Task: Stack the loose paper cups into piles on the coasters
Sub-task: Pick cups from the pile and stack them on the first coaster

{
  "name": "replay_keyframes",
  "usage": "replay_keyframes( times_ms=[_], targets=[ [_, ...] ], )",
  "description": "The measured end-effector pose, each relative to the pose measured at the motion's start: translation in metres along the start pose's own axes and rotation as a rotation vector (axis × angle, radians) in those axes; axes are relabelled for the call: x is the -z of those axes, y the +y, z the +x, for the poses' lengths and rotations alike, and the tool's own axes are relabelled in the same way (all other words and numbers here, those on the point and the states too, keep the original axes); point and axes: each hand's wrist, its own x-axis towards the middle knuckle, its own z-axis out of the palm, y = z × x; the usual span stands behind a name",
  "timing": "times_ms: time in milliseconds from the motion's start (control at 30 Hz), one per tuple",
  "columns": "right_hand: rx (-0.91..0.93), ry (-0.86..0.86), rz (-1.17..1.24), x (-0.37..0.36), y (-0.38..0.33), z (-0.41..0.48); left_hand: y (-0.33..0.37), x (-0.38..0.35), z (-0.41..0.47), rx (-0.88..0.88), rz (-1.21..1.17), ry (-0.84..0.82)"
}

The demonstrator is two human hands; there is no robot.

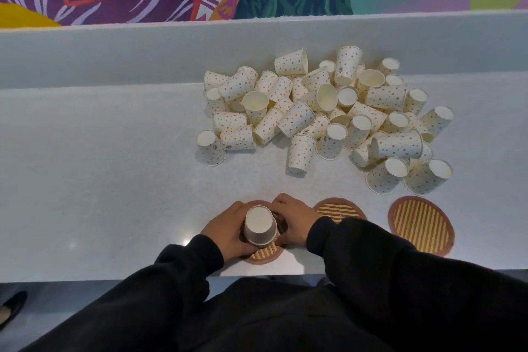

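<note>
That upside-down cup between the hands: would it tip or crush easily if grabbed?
Probably hard to tip: the cup stands wide rim down on the striped coaster. Likely very light and easily dented, being thin paper like the loose cups. Those lying sideways would probably roll in a curve, since they taper.

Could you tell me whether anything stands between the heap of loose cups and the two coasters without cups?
Nothing visible does: only bare counter separates the heap of cups from the middle coaster and the right coaster. The right sleeve covers the middle coaster's near edge. The left hand and right hand grip the upturned cup.
</note>
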Motion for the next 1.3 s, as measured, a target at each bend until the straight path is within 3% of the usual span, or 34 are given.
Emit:
replay_keyframes(
  times_ms=[767, 867, 967, 1100, 1300],
  targets=[
    [0.003, 0.109, -0.001, 0.009, 0.0, -0.015, -0.023, -0.002, 0.0, -0.029, -0.058, 0.026],
    [0.039, 0.223, -0.165, 0.031, 0.013, -0.016, -0.035, 0.019, 0.001, 0.012, -0.056, 0.138],
    [0.059, 0.372, -0.417, 0.058, 0.033, 0.002, -0.041, 0.05, 0.009, 0.045, -0.035, 0.383],
    [-0.037, 0.375, -0.683, 0.094, 0.038, 0.023, -0.048, 0.085, 0.039, 0.132, -0.035, 0.688],
    [0.008, 0.329, -0.813, 0.106, 0.037, 0.043, -0.049, 0.101, 0.078, 0.218, -0.029, 0.516]
  ],
)
